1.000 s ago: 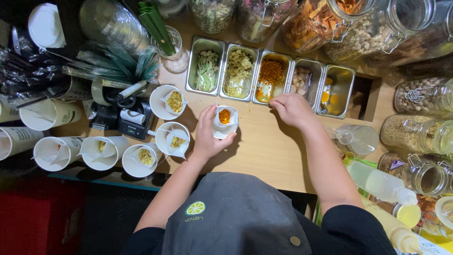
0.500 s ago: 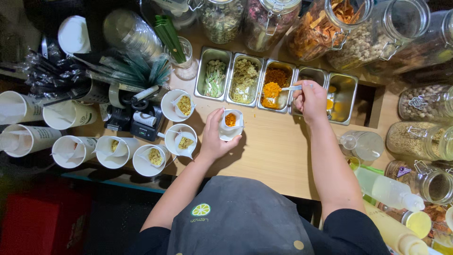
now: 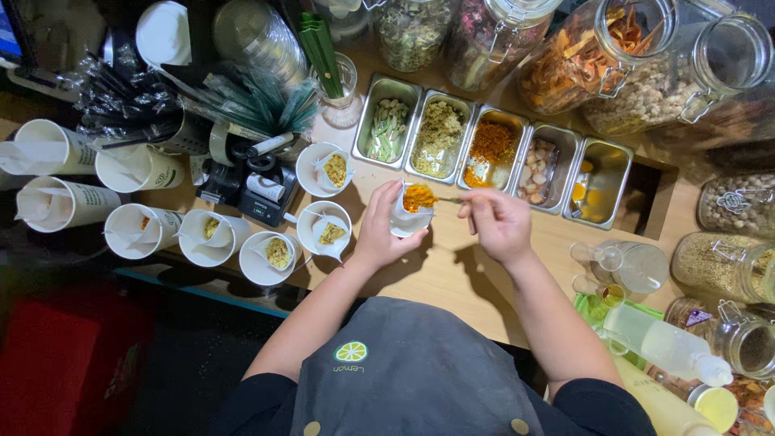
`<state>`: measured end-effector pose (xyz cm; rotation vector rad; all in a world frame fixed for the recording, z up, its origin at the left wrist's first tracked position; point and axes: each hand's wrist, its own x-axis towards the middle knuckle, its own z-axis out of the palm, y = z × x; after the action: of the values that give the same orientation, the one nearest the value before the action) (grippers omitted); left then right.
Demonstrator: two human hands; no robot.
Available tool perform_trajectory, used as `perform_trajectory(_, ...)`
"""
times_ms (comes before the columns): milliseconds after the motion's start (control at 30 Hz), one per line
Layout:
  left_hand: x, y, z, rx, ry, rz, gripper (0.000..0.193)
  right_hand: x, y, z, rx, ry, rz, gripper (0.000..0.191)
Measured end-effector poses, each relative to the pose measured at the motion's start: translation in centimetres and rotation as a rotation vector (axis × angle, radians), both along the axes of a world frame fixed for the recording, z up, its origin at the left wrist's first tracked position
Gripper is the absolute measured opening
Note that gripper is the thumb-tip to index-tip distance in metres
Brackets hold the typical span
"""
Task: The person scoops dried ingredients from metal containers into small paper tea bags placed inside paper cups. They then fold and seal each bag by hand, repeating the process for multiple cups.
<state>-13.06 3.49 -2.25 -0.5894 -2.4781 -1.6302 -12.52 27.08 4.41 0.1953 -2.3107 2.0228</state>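
Note:
My left hand (image 3: 383, 230) holds a small white paper cup (image 3: 406, 220) lined with a filter bag, over the wooden counter (image 3: 452, 282). Orange shredded filling sits in the cup. My right hand (image 3: 496, 222) pinches a small spoon (image 3: 446, 199) whose tip reaches into the cup's orange filling. Just beyond the hands stands a row of steel trays; the middle tray (image 3: 494, 121) holds the same orange shreds, with a green-filled tray (image 3: 387, 87) and a yellowish-filled tray (image 3: 441, 99) to its left.
Several white cups with filter bags stand at the left, two (image 3: 325, 168) (image 3: 324, 229) nearest my left hand. A small black label printer (image 3: 260, 192) sits beside them. Large glass jars (image 3: 589, 56) line the back and right. Squeeze bottles (image 3: 666, 345) lie at the right front.
My right hand has come back from the orange tray with the spoon and now reaches into the cup. My left hand with the cup has stayed almost in place.

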Motion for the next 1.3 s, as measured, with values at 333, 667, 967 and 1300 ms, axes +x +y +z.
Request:
perform_trajectory(333,0.1,-0.2,0.2,0.010,-0.013,0.017,0.098,-0.3,0.5,2.6,0.546,0.342,0.291,0.037)
perform_trajectory(667,0.1,-0.1,0.0,0.017,-0.008,0.008,0.099,0.6,2.5,-3.3,-0.211,-0.239,0.070,0.027)
perform_trajectory(967,0.4,-0.3,-0.3,0.005,-0.004,0.007,0.099,-0.4,5.9,-3.2,0.484,0.150,-0.243,0.021)
perform_trajectory(1300,1.4,-0.7,-0.9,-0.037,-0.101,-0.027,0.118,-3.0,5.8,-2.6,1.147,-0.213,0.014,0.024)
